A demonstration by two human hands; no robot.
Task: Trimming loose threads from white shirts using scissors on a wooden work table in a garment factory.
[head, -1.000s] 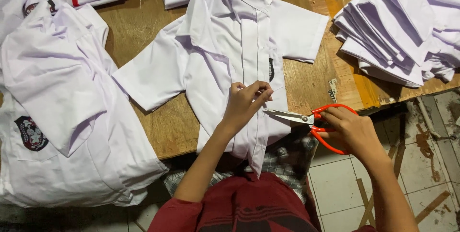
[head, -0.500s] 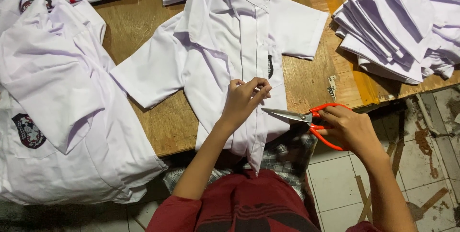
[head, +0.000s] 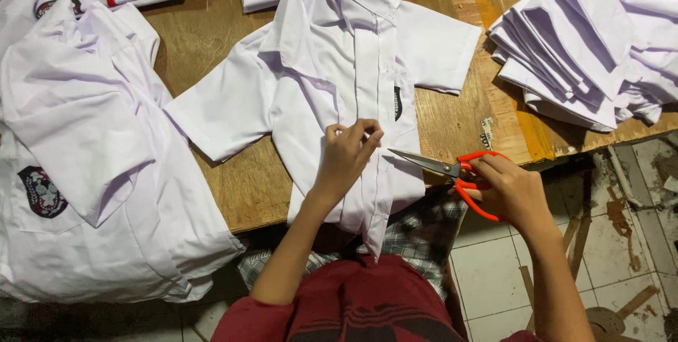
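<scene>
A wooden table [head: 233, 193] is being covered for most of its width by white garments, and a tiled floor [head: 494, 271] is being shown below its near edge at the right. No containers are being seen; the clothes are being kept in loose heaps. A large pile of white shirts [head: 85, 172], one bearing a dark badge, is being left at the left side, and a stack of folded white shirts [head: 593, 38] is being kept at the far right corner. Between them a white short-sleeved shirt [head: 318, 80] is being laid flat, its hem hanging over the near edge. Its front placket is being pinched by the left hand [head: 349, 158], fingertips pressed together on the cloth. Red-handled scissors [head: 452, 172] are being held by the right hand [head: 512, 193], fingers curled through the loops, blades nearly closed and pointing toward the shirt just beside the left hand.
</scene>
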